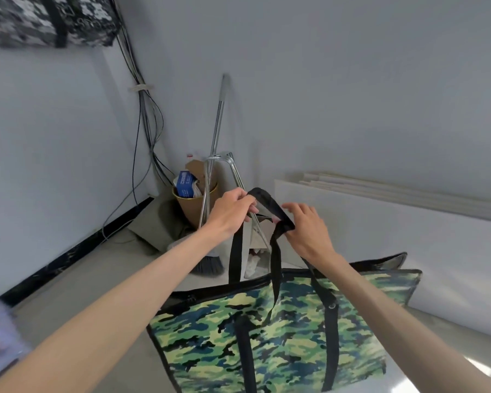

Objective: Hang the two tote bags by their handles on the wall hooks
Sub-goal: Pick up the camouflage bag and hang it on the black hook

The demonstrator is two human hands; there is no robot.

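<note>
While both bare arms reach forward from the bottom of the frame, a green camouflage tote bag (270,333) hangs low in the lower centre, lifted by its black webbing handles (270,205). At centre frame, the left hand (233,211) is closed around the top loop of the handles, fingers curled over the strap. Just to its right, the right hand (306,225) pinches the same loop lower down, thumb and fingertips pressed on the strap, the other fingers loosely spread. From the hands, the straps run down to the bag's black-trimmed top edge.

A second tote bag (46,21), in grey and black camouflage, fills the upper left corner, high against the white wall; what holds it up is out of view.

Behind the hands, in the room's corner, a metal-handled broom (214,154) leans on the wall beside a brown waste bin (192,202) stuffed with paper. Dark cables (145,114) run down the corner. White boards (380,205) lean along the right wall.
</note>
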